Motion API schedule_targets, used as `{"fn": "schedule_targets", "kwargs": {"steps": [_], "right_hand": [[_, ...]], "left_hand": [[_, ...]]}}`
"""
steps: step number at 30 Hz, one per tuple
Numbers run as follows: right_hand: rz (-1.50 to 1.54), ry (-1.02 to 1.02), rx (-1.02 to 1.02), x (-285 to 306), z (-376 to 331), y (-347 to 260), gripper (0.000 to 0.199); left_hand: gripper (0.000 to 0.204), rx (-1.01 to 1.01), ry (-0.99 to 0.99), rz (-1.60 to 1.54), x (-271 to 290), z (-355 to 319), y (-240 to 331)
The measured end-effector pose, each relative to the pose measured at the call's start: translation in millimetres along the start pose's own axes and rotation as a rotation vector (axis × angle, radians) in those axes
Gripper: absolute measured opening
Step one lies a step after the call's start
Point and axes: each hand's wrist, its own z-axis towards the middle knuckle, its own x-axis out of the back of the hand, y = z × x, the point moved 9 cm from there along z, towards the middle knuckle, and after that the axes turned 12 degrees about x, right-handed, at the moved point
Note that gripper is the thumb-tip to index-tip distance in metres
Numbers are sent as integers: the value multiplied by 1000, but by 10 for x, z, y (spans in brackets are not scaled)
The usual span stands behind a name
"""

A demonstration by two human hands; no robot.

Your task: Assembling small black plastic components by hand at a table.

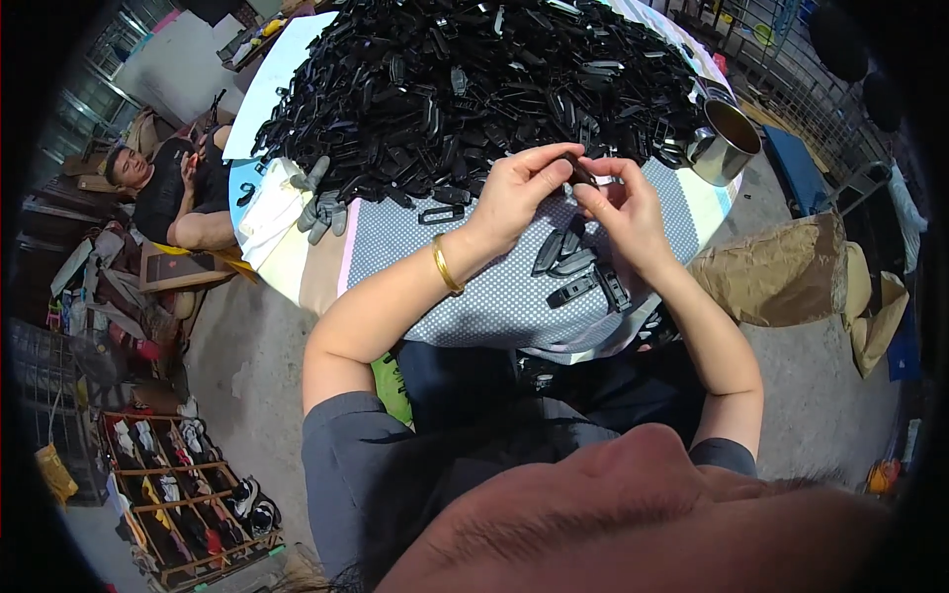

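Observation:
My left hand (509, 203), below a gold bangle (447, 264), pinches a small black plastic piece (571, 166) between thumb and fingers. My right hand (630, 210) grips the same piece from the other side, its fingertips close to the left ones. The fingers hide most of its shape. Just under my hands, several black elongated plastic casings (573, 262) lie in a loose group on a grey dotted cloth (395, 252). Beyond my hands rises a big heap of similar black parts (445, 99). One black rectangular frame (441, 214) lies apart near my left wrist.
A metal cup (727, 153) stands at the table's right edge. Grey-tipped gloves (321, 203) and a white cloth (274, 212) lie at the left. Another person (178, 188) reclines beyond the left side. Brown sacking (771, 272) and a shoe rack (188, 494) are on the floor.

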Motion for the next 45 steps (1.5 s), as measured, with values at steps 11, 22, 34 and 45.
{"fn": "schedule_targets", "kwargs": {"steps": [11, 22, 34, 45], "right_hand": [[48, -321, -134, -143, -38, 12, 26], [-449, -436, 67, 624, -444, -2, 73], [-915, -133, -198, 1892, -1150, -64, 24], [-928, -252, 307, 262, 13, -160, 29]], "left_hand": [[26, -24, -107, 21, -47, -25, 120], [28, -129, -32, 893, -241, -157, 116], [43, -149, -205, 1004, -556, -230, -111], [30, -464, 33, 1216, -345, 65, 253]]}}
